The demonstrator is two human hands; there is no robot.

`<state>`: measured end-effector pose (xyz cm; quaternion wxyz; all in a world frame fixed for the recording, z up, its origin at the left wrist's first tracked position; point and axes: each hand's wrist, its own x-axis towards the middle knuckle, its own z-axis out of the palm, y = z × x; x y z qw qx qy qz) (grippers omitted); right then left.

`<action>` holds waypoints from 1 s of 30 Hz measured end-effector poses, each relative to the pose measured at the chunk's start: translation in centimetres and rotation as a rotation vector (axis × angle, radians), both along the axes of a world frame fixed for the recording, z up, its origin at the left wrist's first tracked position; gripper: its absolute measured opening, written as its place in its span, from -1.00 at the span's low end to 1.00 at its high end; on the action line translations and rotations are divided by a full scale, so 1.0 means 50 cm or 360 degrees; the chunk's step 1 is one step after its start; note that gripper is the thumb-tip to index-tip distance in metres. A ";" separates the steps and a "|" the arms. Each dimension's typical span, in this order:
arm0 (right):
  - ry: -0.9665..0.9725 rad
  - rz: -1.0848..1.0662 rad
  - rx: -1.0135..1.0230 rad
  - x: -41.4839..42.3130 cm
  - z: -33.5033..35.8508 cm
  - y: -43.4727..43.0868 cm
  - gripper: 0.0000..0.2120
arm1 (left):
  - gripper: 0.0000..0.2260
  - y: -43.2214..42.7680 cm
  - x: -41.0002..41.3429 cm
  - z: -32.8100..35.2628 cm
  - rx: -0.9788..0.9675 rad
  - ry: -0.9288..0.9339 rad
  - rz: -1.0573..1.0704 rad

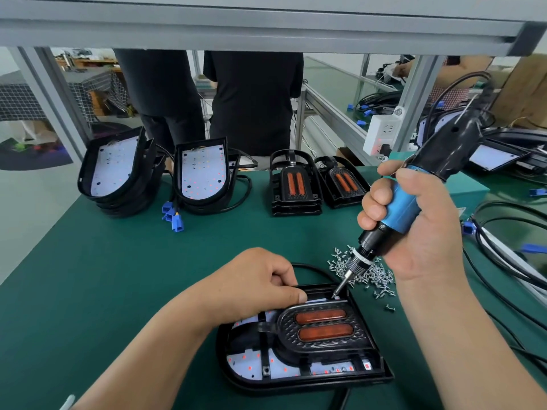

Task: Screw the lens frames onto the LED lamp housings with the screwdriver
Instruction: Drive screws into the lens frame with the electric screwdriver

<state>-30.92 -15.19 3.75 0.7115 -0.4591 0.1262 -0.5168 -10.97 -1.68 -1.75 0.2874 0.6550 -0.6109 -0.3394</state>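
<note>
A black LED lamp housing (381,375) lies on the green mat in front of me, with a black lens frame (319,344) holding two orange lenses seated in it. My left hand (254,284) presses on the housing's far edge, fingers curled, thumb on the frame. My right hand (411,226) grips a blue and black electric screwdriver (399,205). Its bit tip meets the frame's far right corner. A pile of small silver screws (376,276) lies just right of the housing.
At the back stand stacks of open housings with white LED boards (118,170) (204,173) and stacks of lens frames (294,184) (343,182). Black cables with blue connectors (503,247) run along the right. Two people in black stand behind the bench.
</note>
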 end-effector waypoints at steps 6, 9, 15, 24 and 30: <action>0.0027 0.0047 -0.0041 0.002 -0.001 0.005 -0.87 | -0.77 0.001 0.000 -0.002 -0.0013 -0.0007 -0.0001; 0.0044 0.0111 -0.0119 0.004 0.000 0.010 -0.87 | -0.77 0.000 -0.003 -0.001 -0.0019 -0.0035 0.0002; 0.0099 0.0146 -0.0165 0.009 0.005 0.015 -0.80 | -0.76 0.000 -0.006 0.001 -0.0020 -0.0042 0.0009; 0.0210 0.0096 -0.0037 0.016 0.009 0.007 -0.82 | -0.75 0.002 -0.009 0.003 0.0011 -0.0007 0.0029; 0.0210 0.0250 -0.0167 0.020 0.005 0.002 -0.86 | -0.74 0.001 -0.009 0.004 0.0038 0.0014 0.0042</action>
